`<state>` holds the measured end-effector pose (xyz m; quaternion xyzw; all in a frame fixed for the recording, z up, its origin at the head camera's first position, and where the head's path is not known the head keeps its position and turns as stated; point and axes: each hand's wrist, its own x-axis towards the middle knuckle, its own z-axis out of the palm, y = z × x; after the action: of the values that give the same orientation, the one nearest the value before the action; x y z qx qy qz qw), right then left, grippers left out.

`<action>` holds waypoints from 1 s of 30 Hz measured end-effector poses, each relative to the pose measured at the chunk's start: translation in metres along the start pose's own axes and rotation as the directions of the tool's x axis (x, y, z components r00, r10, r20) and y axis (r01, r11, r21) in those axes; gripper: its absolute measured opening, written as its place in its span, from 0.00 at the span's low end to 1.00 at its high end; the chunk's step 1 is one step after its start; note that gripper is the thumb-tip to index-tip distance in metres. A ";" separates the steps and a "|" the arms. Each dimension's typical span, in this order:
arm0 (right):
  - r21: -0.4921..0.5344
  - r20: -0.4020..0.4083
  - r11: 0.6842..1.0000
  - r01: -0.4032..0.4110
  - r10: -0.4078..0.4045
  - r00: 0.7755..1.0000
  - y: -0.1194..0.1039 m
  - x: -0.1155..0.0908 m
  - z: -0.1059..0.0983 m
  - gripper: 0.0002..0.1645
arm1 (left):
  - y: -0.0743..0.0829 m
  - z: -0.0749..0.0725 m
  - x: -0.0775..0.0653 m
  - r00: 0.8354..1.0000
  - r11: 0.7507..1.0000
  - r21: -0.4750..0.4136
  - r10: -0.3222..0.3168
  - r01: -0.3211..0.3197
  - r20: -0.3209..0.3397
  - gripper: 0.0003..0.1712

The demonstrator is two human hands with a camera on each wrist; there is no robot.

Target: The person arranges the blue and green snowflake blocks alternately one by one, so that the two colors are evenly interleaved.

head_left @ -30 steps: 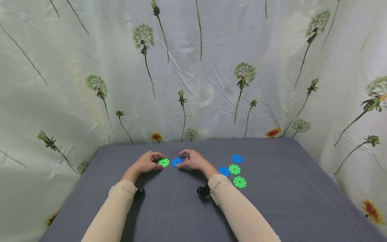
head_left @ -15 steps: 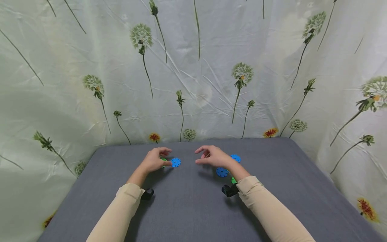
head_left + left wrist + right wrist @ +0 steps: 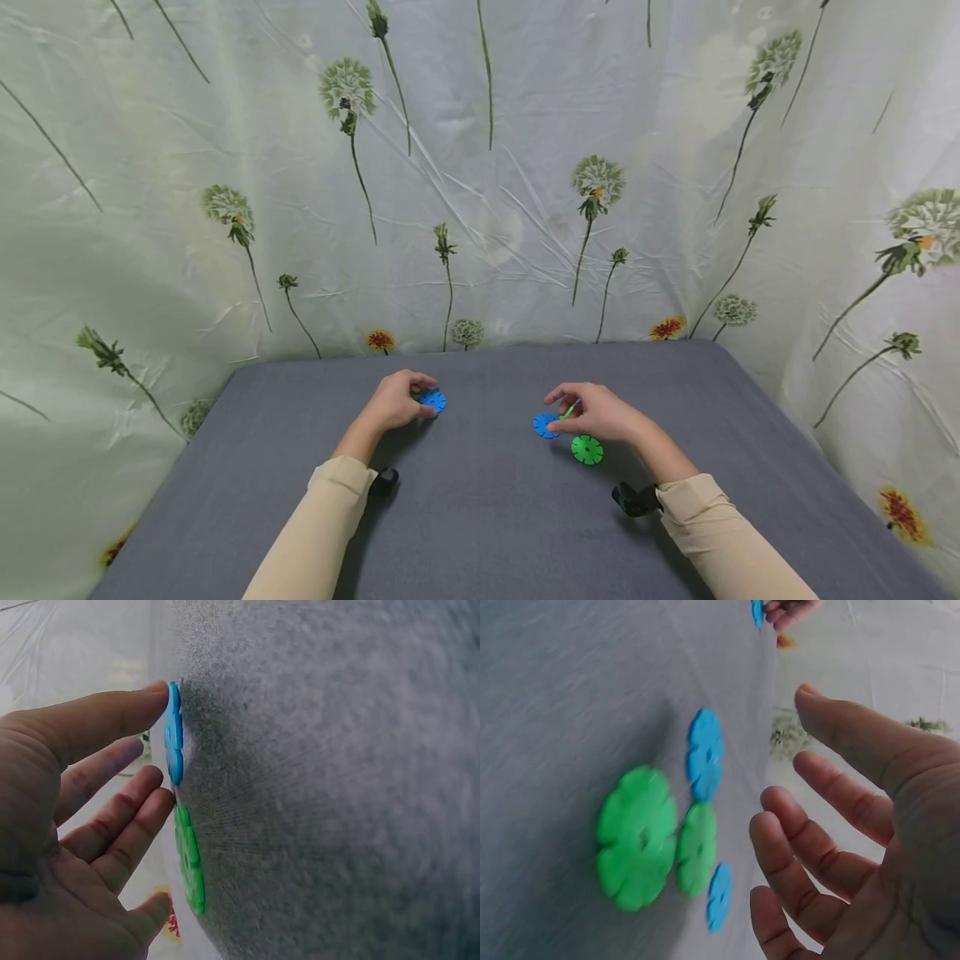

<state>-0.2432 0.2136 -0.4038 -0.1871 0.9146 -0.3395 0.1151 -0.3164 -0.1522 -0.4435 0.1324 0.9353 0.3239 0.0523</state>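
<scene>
My left hand (image 3: 397, 402) hovers at the back left of the table, fingers spread and loosely bent. Its thumb tip is right at the edge of a blue notched plastic disc (image 3: 175, 742). Beside that lies a green notched disc (image 3: 190, 859), mostly hidden by the hand in the head view. My right hand (image 3: 600, 410) is over a group of discs on the right, its fingers relaxed and holding nothing. Under and near it lie a blue disc (image 3: 543, 426), a green disc (image 3: 587, 450), another green disc (image 3: 697, 851) and a farther blue disc (image 3: 719, 898).
A grey cloth covers the table (image 3: 480, 517). Behind it hangs a pale curtain (image 3: 495, 208) printed with dandelions. Black straps with a camera (image 3: 636, 500) sit at the wrists, below beige sleeves (image 3: 720, 525).
My right hand has left the blue disc on the left and moved right, over the group of discs. My left hand has shifted slightly right, from the green disc toward the blue one.
</scene>
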 end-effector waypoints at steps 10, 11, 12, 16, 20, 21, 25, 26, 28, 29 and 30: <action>-0.010 -0.050 0.999 -0.039 0.038 0.998 0.025 -0.026 0.003 0.25 | 0.000 0.001 0.000 0.999 0.999 -0.005 -0.036 0.036 0.004 0.26; -0.009 -0.052 0.999 -0.040 0.039 0.998 0.027 -0.028 0.004 0.25 | 0.000 0.001 0.000 0.999 0.999 -0.008 -0.039 0.040 0.007 0.25; -0.007 -0.051 0.999 -0.040 0.040 0.998 0.029 -0.029 0.005 0.25 | 0.001 0.001 0.000 0.999 0.999 -0.008 -0.042 0.042 0.009 0.25; 0.005 -0.053 0.999 -0.037 0.038 0.998 0.034 -0.032 0.008 0.24 | 0.001 0.001 0.001 0.999 0.999 -0.005 -0.047 0.047 0.010 0.23; 0.017 -0.065 0.999 -0.040 0.041 0.997 0.037 -0.034 0.011 0.22 | 0.000 0.001 0.003 0.999 0.999 0.007 -0.049 0.049 0.016 0.23; 0.019 -0.068 0.999 -0.041 0.042 0.997 0.037 -0.035 0.012 0.22 | 0.001 0.000 0.004 0.999 0.999 0.009 -0.048 0.048 0.019 0.23; 0.016 -0.080 0.998 -0.053 0.054 0.995 0.039 -0.037 0.012 0.21 | 0.000 0.000 0.006 0.999 0.999 0.008 -0.044 0.044 0.022 0.22; 0.017 -0.081 0.998 -0.058 0.060 0.995 0.039 -0.037 0.012 0.21 | 0.000 0.000 0.007 0.999 0.999 0.010 -0.042 0.042 0.022 0.22; 0.017 -0.084 0.997 -0.070 0.072 0.994 0.040 -0.038 0.013 0.21 | -0.001 0.000 0.008 0.999 0.999 0.005 -0.042 0.042 0.024 0.22; 0.016 -0.084 0.997 -0.074 0.075 0.994 0.040 -0.038 0.013 0.21 | -0.001 0.001 0.008 0.999 0.999 0.003 -0.042 0.042 0.026 0.22; 0.010 -0.084 0.997 -0.075 0.076 0.994 0.041 -0.038 0.014 0.21 | -0.001 0.001 0.009 0.999 0.999 0.004 -0.042 0.041 0.027 0.22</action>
<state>-0.2149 0.2504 -0.4380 -0.1376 0.9238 -0.3457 0.0897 -0.3246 -0.1498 -0.4452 0.1174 0.9377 0.3192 0.0713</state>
